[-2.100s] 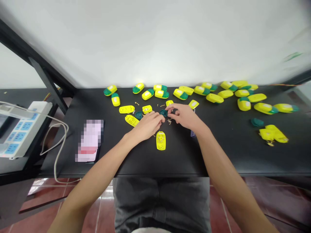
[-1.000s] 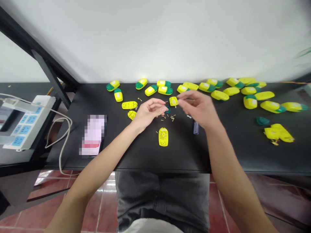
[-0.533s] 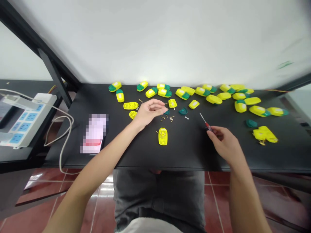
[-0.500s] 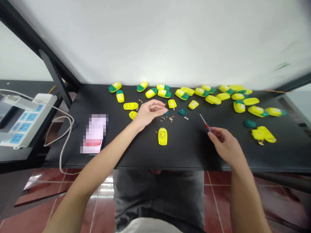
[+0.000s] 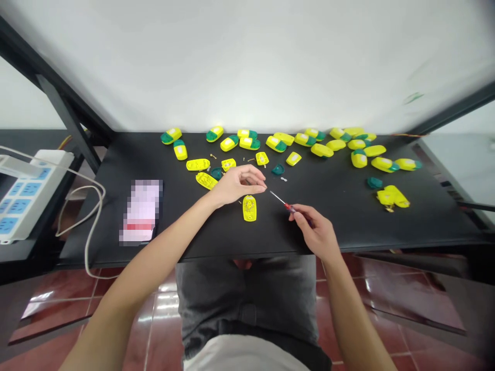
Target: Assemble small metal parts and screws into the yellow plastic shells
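Note:
My right hand [image 5: 315, 232] grips a screwdriver [image 5: 287, 205] by its red and dark handle. The thin metal shaft points up and left, its tip close to the fingers of my left hand [image 5: 242, 184]. Those fingers are drawn together in a pinch; anything between them is too small to make out. Just below my left hand lies an open yellow shell half [image 5: 249, 208], its hollow side up with small parts inside. Another yellow shell half [image 5: 206, 180] is partly behind my left wrist, beside a dark green cap [image 5: 217, 173].
Several yellow and green casings [image 5: 276, 143] line the table's back edge. A green cap [image 5: 278, 169] and small metal plate [image 5: 283, 179] lie mid-table. Yellow shells with metal parts [image 5: 393, 196] are at right. A phone [image 5: 141, 211], white cable [image 5: 101, 216] and power strip [image 5: 33, 190] are left.
My right hand has brought the screwdriver left, toward my left hand. My left hand has come down nearer the open yellow shell half. The view has shifted slightly to the right.

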Tool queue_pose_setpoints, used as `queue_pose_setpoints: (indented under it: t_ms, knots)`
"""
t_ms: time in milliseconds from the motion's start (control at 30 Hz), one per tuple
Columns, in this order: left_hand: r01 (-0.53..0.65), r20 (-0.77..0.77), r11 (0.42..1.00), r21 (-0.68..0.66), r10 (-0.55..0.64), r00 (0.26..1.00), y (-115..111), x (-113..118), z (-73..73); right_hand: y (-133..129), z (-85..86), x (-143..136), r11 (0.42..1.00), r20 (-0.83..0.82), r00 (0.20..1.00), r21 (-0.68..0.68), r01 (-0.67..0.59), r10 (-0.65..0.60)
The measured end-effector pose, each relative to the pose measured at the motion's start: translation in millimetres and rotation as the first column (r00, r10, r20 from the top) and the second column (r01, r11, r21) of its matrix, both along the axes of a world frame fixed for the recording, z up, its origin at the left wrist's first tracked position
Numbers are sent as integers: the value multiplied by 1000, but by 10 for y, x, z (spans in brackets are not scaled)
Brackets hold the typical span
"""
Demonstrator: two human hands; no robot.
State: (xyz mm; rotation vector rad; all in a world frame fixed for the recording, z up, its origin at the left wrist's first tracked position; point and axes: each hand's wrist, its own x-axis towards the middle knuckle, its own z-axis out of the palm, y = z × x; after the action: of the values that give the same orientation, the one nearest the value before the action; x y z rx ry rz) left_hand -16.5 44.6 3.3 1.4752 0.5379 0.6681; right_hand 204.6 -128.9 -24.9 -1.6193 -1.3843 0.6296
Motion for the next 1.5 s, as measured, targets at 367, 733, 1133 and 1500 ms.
queue_pose_setpoints:
  t_ms: [367, 733, 1133, 1500]
  knots:
    - [27, -44, 999, 40, -25, 999, -42, 28, -2, -6, 19, -25, 999, 66, 997, -1, -35, 35]
    - [31, -42, 999, 45, -29, 999, -34, 23, -18, -5, 50, -27, 1000, 66, 997, 2, -31, 31]
    - [30, -48, 998, 63, -27, 998, -28, 23, -32, -6, 37, -20, 1000, 51, 999, -26, -9, 10]
    - [28, -84, 997, 69, -23, 996, -45, 35, -16, 0, 68, -36, 999, 70, 998, -42, 0, 3]
